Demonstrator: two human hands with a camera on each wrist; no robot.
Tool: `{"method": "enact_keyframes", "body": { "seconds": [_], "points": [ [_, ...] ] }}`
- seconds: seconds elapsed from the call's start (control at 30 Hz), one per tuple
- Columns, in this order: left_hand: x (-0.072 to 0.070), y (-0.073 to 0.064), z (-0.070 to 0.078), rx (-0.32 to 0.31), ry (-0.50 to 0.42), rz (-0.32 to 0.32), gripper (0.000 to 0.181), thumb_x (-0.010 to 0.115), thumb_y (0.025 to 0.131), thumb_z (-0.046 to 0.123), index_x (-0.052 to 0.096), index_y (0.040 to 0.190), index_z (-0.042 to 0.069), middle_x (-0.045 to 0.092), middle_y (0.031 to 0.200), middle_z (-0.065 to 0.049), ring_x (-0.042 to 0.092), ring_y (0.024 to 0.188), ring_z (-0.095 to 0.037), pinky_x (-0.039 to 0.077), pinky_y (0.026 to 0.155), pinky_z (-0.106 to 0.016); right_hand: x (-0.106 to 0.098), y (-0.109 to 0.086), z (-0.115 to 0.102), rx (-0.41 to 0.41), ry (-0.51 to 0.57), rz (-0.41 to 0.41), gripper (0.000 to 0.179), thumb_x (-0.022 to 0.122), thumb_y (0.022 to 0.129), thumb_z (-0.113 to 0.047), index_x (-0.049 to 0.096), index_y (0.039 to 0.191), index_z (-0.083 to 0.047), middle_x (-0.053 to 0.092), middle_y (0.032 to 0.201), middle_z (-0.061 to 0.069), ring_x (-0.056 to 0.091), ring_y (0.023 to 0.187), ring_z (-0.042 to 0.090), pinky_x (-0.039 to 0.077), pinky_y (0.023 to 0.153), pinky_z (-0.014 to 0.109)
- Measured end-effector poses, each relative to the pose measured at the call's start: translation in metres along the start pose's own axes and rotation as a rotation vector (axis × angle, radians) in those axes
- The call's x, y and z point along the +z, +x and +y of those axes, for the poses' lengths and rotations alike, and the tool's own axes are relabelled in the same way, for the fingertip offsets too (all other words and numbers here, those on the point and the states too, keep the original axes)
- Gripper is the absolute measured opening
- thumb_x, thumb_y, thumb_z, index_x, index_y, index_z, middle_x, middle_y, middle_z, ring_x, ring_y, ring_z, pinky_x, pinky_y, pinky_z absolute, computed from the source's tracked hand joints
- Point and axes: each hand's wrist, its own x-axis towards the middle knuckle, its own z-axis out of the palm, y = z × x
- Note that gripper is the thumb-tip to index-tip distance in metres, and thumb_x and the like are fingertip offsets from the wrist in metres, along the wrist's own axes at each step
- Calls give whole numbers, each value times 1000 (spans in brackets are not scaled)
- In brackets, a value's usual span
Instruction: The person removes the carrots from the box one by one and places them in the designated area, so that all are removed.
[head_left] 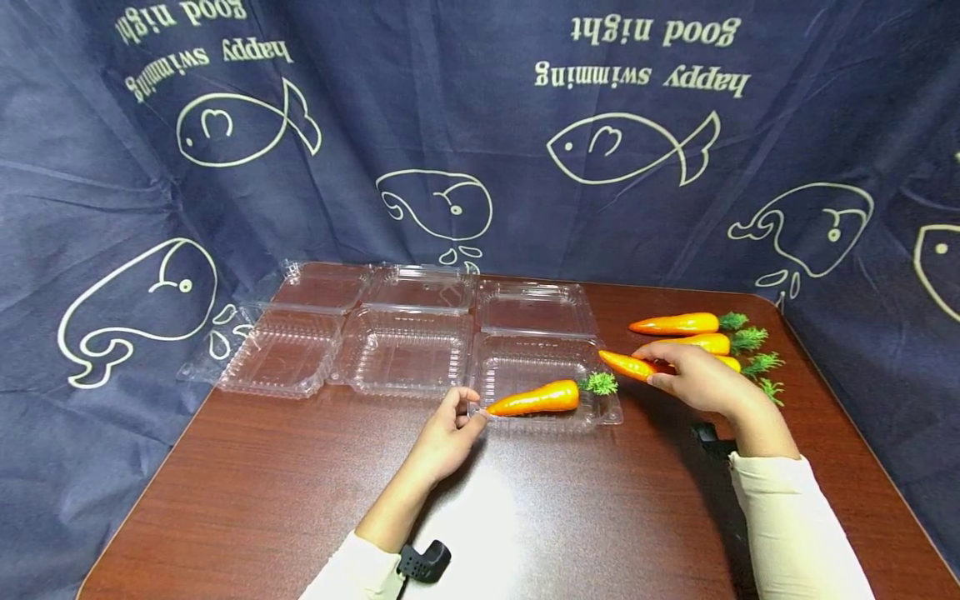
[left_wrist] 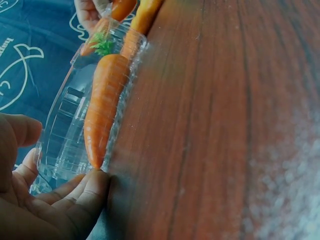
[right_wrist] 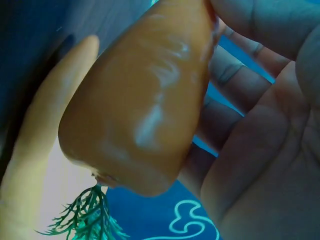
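Note:
In the head view my right hand (head_left: 693, 375) holds an orange toy carrot (head_left: 626, 365) between thumb and fingers, its tip pointing left. The right wrist view shows the thick end of this carrot (right_wrist: 135, 115) close up against the fingers. My left hand (head_left: 442, 437) grips the front left corner of a clear plastic container (head_left: 517, 358). A second carrot (head_left: 543, 398) with a light green top lies in that container, its tip beside the left fingertips. The left wrist view shows this carrot (left_wrist: 105, 105) through the clear wall, near my left fingers (left_wrist: 92, 192).
Two more open clear containers, one in the middle (head_left: 405, 354) and one at the left (head_left: 281, 354), stand alongside with raised lids behind. Several carrots (head_left: 678, 325) with green tops lie at the right. A dark blue curtain (head_left: 480, 125) with fish drawings borders the brown table (head_left: 300, 483).

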Motion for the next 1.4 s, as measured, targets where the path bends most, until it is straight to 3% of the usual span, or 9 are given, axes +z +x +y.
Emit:
{"method": "enact_keyframes", "body": {
  "seconds": [0.2, 0.3, 0.53, 1.03, 1.2, 1.4],
  "points": [
    [1, 0, -1, 3, -7, 1, 29, 61, 97, 24, 54, 121, 11, 60, 113, -9, 59, 87, -16, 46, 71, -33, 5, -16, 15, -90, -83, 53, 29, 75, 81, 2, 70, 109, -5, 69, 107, 8, 63, 92, 24, 47, 79, 42],
    [1, 0, -1, 5, -3, 0, 29, 62, 97, 24, 54, 121, 10, 60, 112, -9, 59, 87, -16, 47, 70, -33, 7, -24, 22, -85, -113, 61, 29, 75, 80, 2, 70, 108, -4, 70, 106, 9, 64, 93, 26, 48, 79, 45],
    [1, 0, 1, 5, -14, -1, 29, 61, 97, 22, 53, 121, 9, 60, 104, -6, 58, 83, -15, 46, 69, -32, 9, -37, 34, -95, -156, 100, 30, 78, 75, 5, 70, 102, -6, 70, 95, 3, 62, 86, 20, 47, 74, 37],
    [1, 2, -1, 16, -24, 0, 27, 61, 96, 20, 53, 120, 9, 61, 103, -7, 58, 81, -15, 45, 68, -32, 7, -50, 42, 4, -179, 29, 29, 78, 77, 2, 68, 104, -1, 70, 97, 10, 65, 91, 34, 48, 80, 53],
    [1, 1, 0, 13, -28, 1, 28, 61, 96, 20, 53, 120, 8, 59, 100, -6, 56, 79, -14, 44, 66, -31, 9, -53, 47, -12, -199, 43, 30, 79, 76, 3, 68, 104, 0, 70, 96, 11, 65, 89, 35, 48, 79, 53],
    [1, 2, 0, 9, -27, -2, 28, 61, 96, 20, 53, 120, 8, 60, 101, -6, 57, 78, -14, 45, 65, -31, 16, -56, 52, -95, -245, 122, 34, 81, 70, 5, 68, 101, 1, 70, 93, 11, 66, 85, 35, 49, 75, 52]
  ]
}}
